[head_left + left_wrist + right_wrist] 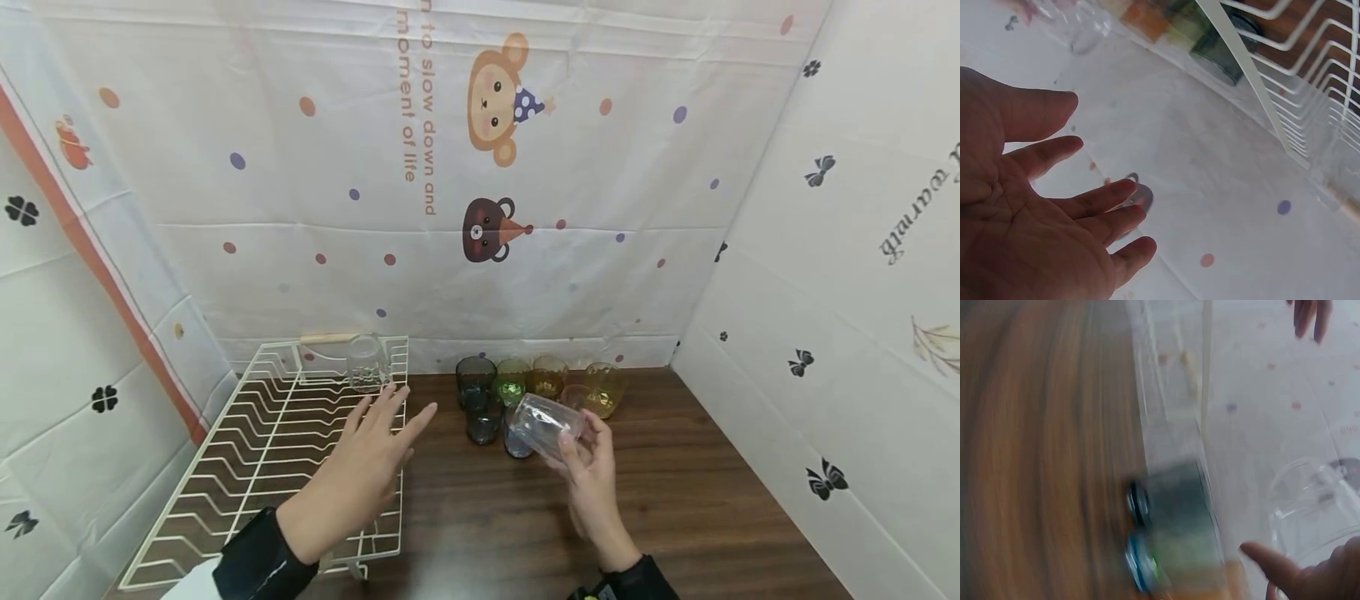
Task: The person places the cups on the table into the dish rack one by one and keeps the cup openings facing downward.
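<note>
My right hand (581, 454) grips a clear drinking glass (546, 423), tilted on its side above the wooden table. The same clear glass (1313, 512) shows blurred in the right wrist view, beside my right fingers (1272, 562). My left hand (375, 446) hovers open with fingers spread over the right part of the white wire rack (247, 467), holding nothing. In the left wrist view the left hand (1054, 219) has straight, spread fingers. Another clear glass (366, 362) stands upside down at the rack's far right corner.
A cluster of coloured glasses stands at the back of the table: dark grey (476, 382), green (512, 381), amber (547, 377), yellow (604, 388) and bluish (483, 421) ones. Patterned cloth walls (825, 292) enclose the table on three sides.
</note>
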`<state>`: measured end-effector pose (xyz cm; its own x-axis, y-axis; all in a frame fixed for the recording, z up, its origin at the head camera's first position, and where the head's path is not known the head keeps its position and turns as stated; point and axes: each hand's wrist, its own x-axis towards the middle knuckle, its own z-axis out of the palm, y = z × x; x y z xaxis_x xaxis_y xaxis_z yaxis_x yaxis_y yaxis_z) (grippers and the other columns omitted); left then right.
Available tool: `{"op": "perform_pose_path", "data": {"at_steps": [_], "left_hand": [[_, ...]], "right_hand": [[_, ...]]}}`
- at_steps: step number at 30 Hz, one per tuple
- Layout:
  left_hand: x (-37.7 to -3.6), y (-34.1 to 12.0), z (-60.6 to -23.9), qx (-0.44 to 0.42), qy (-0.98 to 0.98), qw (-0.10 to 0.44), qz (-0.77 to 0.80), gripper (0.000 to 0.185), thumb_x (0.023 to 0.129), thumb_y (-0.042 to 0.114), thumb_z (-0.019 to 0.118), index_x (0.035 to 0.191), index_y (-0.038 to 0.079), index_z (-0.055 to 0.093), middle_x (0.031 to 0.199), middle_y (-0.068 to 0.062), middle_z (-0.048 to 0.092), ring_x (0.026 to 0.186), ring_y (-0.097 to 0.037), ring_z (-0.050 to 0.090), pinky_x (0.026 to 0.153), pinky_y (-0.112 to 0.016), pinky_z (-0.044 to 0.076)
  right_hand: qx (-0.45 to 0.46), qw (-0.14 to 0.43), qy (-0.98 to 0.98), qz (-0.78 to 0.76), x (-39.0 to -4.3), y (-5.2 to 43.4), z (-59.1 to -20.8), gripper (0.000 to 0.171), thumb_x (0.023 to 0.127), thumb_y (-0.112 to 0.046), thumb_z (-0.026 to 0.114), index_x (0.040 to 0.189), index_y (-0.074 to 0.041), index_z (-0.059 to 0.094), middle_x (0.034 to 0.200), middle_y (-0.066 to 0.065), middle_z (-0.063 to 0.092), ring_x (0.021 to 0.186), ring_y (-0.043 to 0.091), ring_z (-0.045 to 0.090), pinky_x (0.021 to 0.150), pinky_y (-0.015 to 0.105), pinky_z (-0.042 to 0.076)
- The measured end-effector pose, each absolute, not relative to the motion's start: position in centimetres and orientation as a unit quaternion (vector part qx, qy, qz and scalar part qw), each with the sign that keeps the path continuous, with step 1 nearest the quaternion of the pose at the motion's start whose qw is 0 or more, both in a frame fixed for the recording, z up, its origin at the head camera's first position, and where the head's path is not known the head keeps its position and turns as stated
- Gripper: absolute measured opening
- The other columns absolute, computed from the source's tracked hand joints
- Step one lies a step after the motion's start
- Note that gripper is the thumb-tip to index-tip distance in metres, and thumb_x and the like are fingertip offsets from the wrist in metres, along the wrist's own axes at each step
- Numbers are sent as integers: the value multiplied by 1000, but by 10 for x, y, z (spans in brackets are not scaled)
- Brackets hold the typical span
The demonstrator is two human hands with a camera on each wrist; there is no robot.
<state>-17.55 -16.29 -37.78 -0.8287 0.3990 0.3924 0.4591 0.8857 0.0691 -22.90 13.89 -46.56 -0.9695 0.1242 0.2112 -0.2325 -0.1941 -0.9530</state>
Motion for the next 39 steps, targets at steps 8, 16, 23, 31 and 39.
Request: {"op": "perform_pose_path", "data": {"at_steps": [8, 16, 23, 31, 39], "left_hand": [[-161, -153, -383, -247, -942, 211, -85, 67, 95, 27, 81, 156, 17, 55, 160, -28, 49, 155, -48, 42, 123, -67, 39], [-151, -152, -387, -255, -943, 195, -85, 76, 92, 42, 83, 157, 16, 54, 160, -27, 49, 155, -48, 42, 120, -66, 42], [-147, -148, -384, -271, -934, 224, -62, 81, 90, 47, 84, 157, 14, 53, 159, -25, 51, 152, -46, 46, 119, -63, 45], [-147, -138, -377, -278, -924, 246, -95, 92, 91, 49, 83, 165, 16, 40, 164, -22, 47, 155, -41, 45, 123, -61, 42], [-156, -124, -376, -297, -916, 227, -146, 93, 96, 46, 79, 170, 24, 28, 167, -24, 42, 152, -42, 49, 118, -58, 49]], "right_hand": [[118, -57, -440, 888, -216, 121, -468, 39, 117, -32, 37, 152, -18, 27, 151, 7, 43, 136, 21, 62, 110, 54, 57], [120, -178, -244, 946, -210, 119, -463, 43, 116, -39, 34, 155, -19, 35, 158, 9, 41, 148, 28, 52, 125, 60, 42], [196, -208, -201, 937, -206, 114, -464, 44, 117, -38, 30, 150, -17, 49, 144, 6, 58, 145, 24, 56, 126, 60, 40], [202, -230, -212, 928, -200, 106, -463, 47, 117, -40, 27, 151, -20, 53, 144, 5, 62, 146, 22, 58, 126, 56, 41], [242, -257, -210, 912, -189, 95, -460, 51, 118, -36, 17, 151, -20, 52, 150, 8, 62, 142, 26, 61, 119, 47, 52]]}}
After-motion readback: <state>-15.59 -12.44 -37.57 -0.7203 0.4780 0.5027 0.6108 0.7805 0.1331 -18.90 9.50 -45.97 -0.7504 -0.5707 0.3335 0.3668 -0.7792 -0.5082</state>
